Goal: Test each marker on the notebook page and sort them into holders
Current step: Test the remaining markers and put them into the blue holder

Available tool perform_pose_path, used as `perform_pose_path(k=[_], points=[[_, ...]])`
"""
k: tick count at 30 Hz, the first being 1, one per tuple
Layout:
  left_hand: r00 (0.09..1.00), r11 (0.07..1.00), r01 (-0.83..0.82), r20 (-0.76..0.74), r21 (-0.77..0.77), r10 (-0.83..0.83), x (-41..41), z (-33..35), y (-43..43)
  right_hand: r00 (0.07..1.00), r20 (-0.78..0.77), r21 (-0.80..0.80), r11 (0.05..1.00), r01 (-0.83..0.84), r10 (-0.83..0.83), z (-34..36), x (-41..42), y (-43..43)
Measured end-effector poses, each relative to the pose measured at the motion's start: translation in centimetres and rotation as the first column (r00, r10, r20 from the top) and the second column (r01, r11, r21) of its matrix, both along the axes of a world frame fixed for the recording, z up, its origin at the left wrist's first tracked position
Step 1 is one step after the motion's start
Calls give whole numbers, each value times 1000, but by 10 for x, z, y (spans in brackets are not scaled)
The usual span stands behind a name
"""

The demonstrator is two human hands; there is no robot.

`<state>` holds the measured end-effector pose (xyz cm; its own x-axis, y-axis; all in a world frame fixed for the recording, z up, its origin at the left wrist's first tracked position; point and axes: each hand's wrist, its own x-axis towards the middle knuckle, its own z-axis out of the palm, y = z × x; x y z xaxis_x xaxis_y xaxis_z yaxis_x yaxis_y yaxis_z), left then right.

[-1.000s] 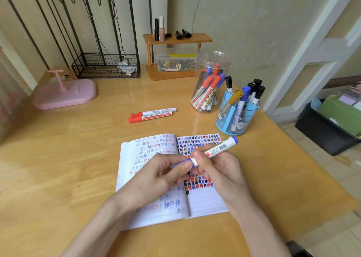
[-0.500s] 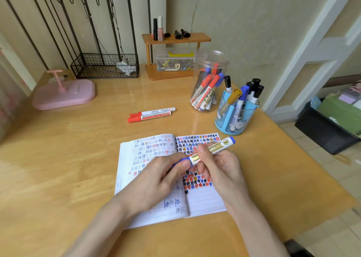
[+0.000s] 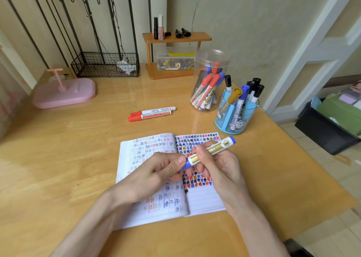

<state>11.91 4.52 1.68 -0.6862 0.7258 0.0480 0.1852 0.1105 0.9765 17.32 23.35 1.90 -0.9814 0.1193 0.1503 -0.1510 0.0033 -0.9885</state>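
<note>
An open notebook (image 3: 203, 202) covered in coloured test marks lies on the wooden table. Over its right page I hold a blue marker (image 3: 213, 149) with a white and gold barrel. My right hand (image 3: 220, 167) grips the barrel. My left hand (image 3: 156, 172) pinches the blue cap (image 3: 186, 165) at the marker's near end. Two red markers (image 3: 151, 114) lie side by side on the table beyond the notebook. A clear jar (image 3: 210, 81) holds red and blue markers. A blue holder (image 3: 237, 116) beside it holds black, blue and gold markers.
A pink stand (image 3: 64, 92) sits at the back left, a black wire basket (image 3: 105, 65) behind it. A small wooden shelf (image 3: 175, 53) with bottles and a clear box stands against the wall. The table's right edge (image 3: 304, 159) drops to a tiled floor.
The marker has been turned in my hands, so its gold label now faces up instead of the barcode. Both hands stay over the right page, the left still on the cap.
</note>
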Motion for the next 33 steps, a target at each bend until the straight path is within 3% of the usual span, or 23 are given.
perform_pose_path(k=[10,15,18,21,24,26,33], points=[[989,998,40,142,54,-47,-3,1,-6,995,-66,0,998,-70,70,0,0,-2],[997,998,-39,62,55,35,2,1,1,1000,-11,-73,997,11,-12,3,0,-8],[990,992,-123,-71,1,122,3,-2,4,994,52,-141,985,102,-96,5,0,-2],[940,970,-215,-294,-112,175,4,-7,4,988,79,-97,985,142,-135,2,-1,-3],[842,943,-255,-529,-213,108,11,-5,4,988,68,-32,990,139,-136,-3,-4,-11],[794,935,-273,-602,-224,88,15,-3,6,990,67,-37,991,125,-122,-2,-4,-11],[920,985,-115,-387,-130,56,16,14,5,999,22,-40,999,34,-33,0,-1,-5]])
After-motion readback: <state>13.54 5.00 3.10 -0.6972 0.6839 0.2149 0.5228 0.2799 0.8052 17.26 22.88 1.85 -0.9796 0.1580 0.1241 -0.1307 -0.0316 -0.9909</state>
